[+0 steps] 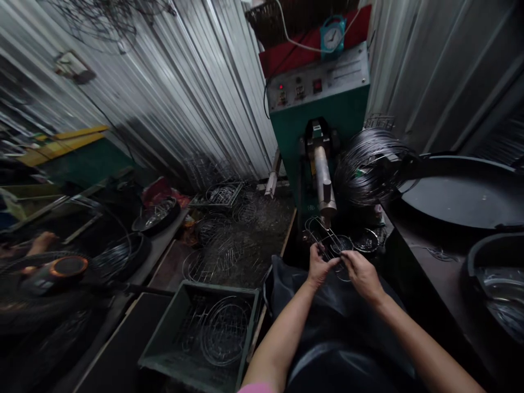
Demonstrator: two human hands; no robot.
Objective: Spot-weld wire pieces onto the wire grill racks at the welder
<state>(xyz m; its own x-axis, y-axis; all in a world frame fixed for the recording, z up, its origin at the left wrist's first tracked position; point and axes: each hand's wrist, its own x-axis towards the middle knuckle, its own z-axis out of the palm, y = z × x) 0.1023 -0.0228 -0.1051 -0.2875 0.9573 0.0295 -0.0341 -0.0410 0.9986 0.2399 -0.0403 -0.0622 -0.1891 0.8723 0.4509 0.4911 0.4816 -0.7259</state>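
Note:
My left hand [320, 268] and my right hand [361, 272] are close together over my lap, fingers closed on a small wire frame [336, 244] with round loops and straight bars. The frame is just below the tip of a thick metal electrode arm [324, 183] that juts from a green machine [284, 128]; whether they touch I cannot tell. Both sets of fingertips partly hide the frame's near side. A dark apron [323, 327] covers my lap. Right behind my right hand sits a small round dish [366, 240] with wire pieces.
At right are a bundle of wire hoops [370, 164], a wide black pan [458, 191] and a black tub [477, 262]. A green crate [161, 349] with round wire racks stands at lower left. Another person's hand [43, 243] shows at far left. Wire pieces cover the floor [262, 234].

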